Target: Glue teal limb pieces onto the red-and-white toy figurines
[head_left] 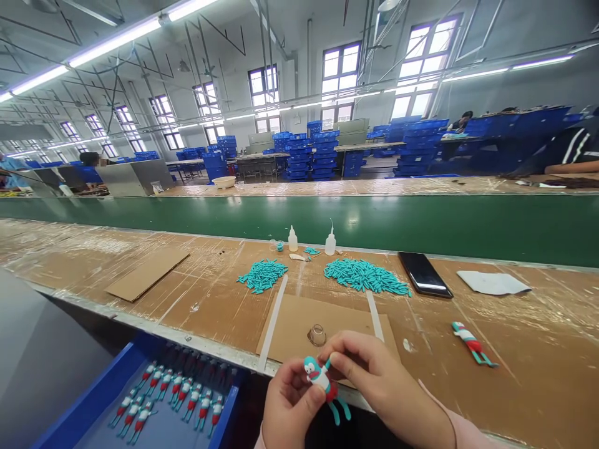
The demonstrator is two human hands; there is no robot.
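i see the left hand (pixel 292 405) pinching the toy figure (pixel 322 381) (legs dangling), right hand (pixel 374 374) fingertips closed on its teal arm, both just below the glass cup (pixel 317 335). phone (pixel 425 274) up-right of the cup.

Bright, even illumination from fluorescent ceiling strips (pixel 112 43) at 11 o'clock and tall daylight windows (pixel 339 81) at 12 o'clock, the panes blown out. Taped tabletop (pixel 538 349) at 4 o'clock carries streaky glare. Shadows faint. Wide-angle distortion bends the edges; focus is sharp throughout, slightly soft at far distance.
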